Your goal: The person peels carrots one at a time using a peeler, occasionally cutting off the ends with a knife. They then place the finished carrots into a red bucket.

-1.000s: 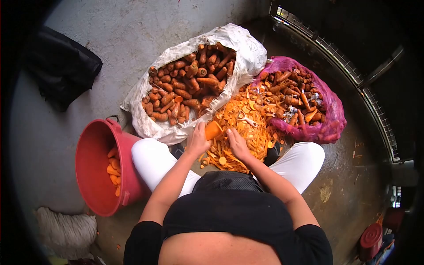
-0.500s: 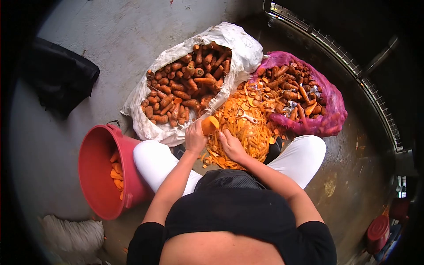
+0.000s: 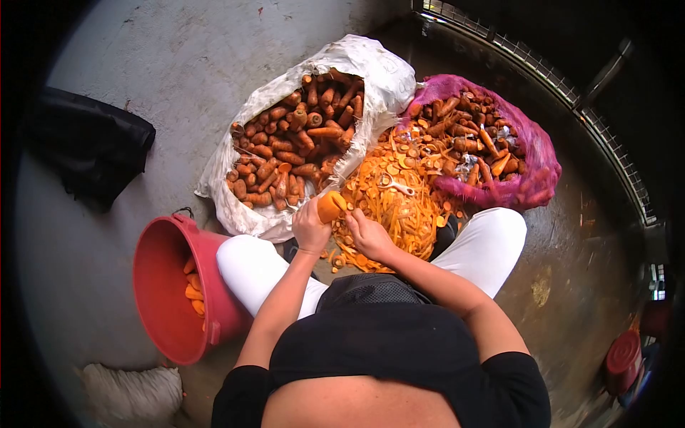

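Note:
My left hand (image 3: 311, 227) is wrapped round a thick peeled carrot (image 3: 328, 207), its bright orange end pointing up and to the right. A dark line or gap shows at that end, near my right fingertips. My right hand (image 3: 369, 236) is closed beside the carrot's end; whatever it grips is too small to make out. Below and beyond both hands spreads a heap of carrot peelings and cut slices (image 3: 399, 221). On this heap lies a peeler-like tool with a pale handle (image 3: 397, 185).
A white sack of unpeeled carrots (image 3: 382, 75) lies open ahead, with a pink mesh sack of carrots (image 3: 542, 164) to its right. At my left knee a tipped red bucket (image 3: 168, 317) holds peeled carrots (image 3: 193, 289). A black cloth-like item (image 3: 89, 143) is far left.
My right fingers have come up closer to the carrot's end, where a dark gap now shows. The carrot has turned slightly in my left hand. The whole view has shifted a little.

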`<state>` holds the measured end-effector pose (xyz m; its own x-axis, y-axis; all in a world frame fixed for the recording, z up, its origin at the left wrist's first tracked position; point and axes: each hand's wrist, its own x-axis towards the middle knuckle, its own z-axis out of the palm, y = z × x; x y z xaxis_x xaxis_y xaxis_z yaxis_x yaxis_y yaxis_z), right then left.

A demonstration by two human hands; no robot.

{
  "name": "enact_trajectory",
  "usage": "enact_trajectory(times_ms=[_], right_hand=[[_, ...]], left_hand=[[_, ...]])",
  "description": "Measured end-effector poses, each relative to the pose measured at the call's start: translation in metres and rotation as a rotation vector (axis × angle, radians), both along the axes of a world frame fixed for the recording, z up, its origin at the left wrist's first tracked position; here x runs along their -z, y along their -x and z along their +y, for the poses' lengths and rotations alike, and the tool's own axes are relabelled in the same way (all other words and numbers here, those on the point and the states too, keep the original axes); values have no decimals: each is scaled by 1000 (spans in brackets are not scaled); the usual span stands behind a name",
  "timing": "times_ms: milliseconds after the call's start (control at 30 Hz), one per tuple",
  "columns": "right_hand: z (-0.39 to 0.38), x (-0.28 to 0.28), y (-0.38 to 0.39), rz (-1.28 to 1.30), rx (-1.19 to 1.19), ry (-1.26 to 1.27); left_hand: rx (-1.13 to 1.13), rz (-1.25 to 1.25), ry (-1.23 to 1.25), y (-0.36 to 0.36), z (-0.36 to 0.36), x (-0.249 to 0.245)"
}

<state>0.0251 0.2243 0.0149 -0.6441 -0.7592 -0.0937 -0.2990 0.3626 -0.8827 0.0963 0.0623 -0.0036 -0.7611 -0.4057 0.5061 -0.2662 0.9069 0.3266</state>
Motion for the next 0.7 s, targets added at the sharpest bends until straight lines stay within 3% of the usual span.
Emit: enact_trajectory(times_ms=[267, 467, 700], right_hand=[[-10, 29, 14, 36, -6, -89], [-5, 51, 17, -17, -45, 16], [-3, 28, 19, -50, -107, 106]], left_hand=[[-51, -49, -69, 2, 4, 0], [-43, -163, -100, 1, 3, 9], [-38, -238, -231, 1, 1, -30]])
